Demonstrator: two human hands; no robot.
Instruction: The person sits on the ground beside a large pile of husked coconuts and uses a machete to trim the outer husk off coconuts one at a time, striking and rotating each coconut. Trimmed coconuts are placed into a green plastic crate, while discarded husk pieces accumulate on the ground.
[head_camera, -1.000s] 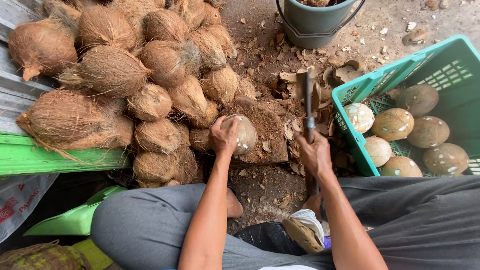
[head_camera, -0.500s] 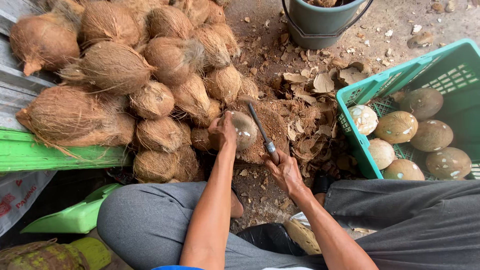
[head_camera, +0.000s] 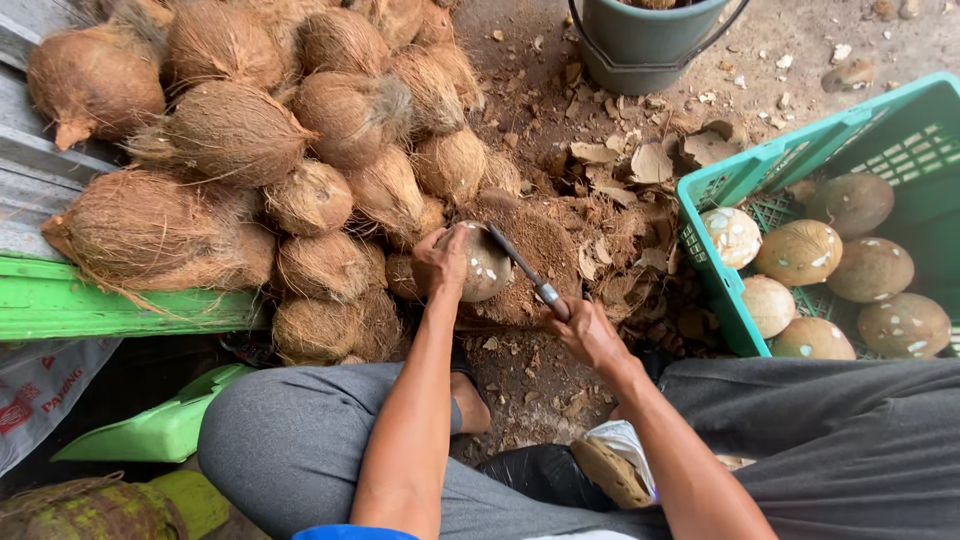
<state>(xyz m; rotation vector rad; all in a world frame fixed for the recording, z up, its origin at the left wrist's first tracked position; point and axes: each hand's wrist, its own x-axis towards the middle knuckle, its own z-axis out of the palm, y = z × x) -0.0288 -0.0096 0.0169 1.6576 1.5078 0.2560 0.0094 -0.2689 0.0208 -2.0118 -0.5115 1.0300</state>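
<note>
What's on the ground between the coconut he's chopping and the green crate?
In the head view, loose brown shell chips and husk scraps litter the dirt between the held coconut and the green crate.

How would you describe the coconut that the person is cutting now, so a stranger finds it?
Start at the heap of hairy brown coconuts. At its right edge the left hand grips one coconut while the blade meets it. Unlike its fibrous neighbours, it is nearly bare and pale.

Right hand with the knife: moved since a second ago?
Yes. The right hand swung the knife left, away from the green crate, onto the coconut.
</note>
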